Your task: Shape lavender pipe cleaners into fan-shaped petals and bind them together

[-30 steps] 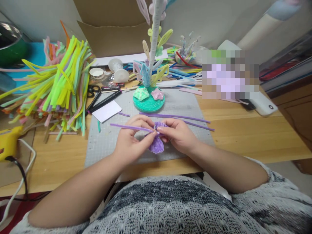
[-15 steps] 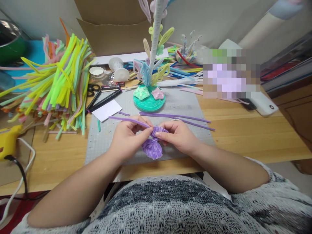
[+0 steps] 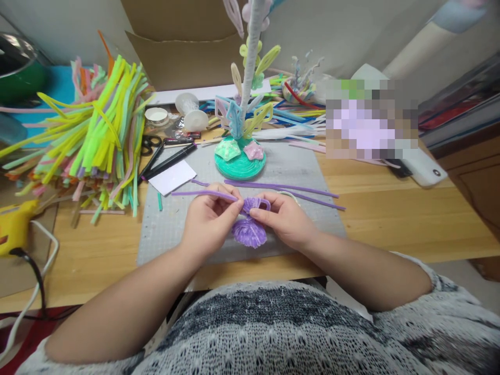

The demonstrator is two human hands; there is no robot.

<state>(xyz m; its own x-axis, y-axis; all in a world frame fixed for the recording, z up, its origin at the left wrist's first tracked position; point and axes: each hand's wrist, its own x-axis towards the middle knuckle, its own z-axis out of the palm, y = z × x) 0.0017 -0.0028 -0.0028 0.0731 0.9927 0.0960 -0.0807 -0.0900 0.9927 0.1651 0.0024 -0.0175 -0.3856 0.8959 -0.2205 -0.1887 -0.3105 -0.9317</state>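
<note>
A purple shell-like piece of coiled pipe cleaner (image 3: pixel 250 233), two ribbed fans joined at a narrow middle, hangs between my hands above the grey cutting mat (image 3: pixel 211 250). With thumb and fingers my right hand (image 3: pixel 291 219) pinches its upper fan. My left hand (image 3: pixel 211 219) is closed on a purple pipe cleaner (image 3: pixel 195 193) whose loose end sticks out to the left. At the upper fan's right side the purple strand bends into a small loop. Several loose purple pipe cleaners (image 3: pixel 304 188) lie on the mat just beyond my hands.
Behind the hands stands a decorated white stem on a round green base (image 3: pixel 240 165). A big heap of coloured pipe cleaners (image 3: pixel 105 130) fills the left side, near a yellow glue gun (image 3: pixel 15 226). Black scissors (image 3: pixel 150 143), markers (image 3: pixel 172 161) and a white card (image 3: pixel 172 177) lie between.
The purple strand now forms a loop at the upper fan's right side. The lower fan has swung slightly right and up, and my left hand has shifted a little.
</note>
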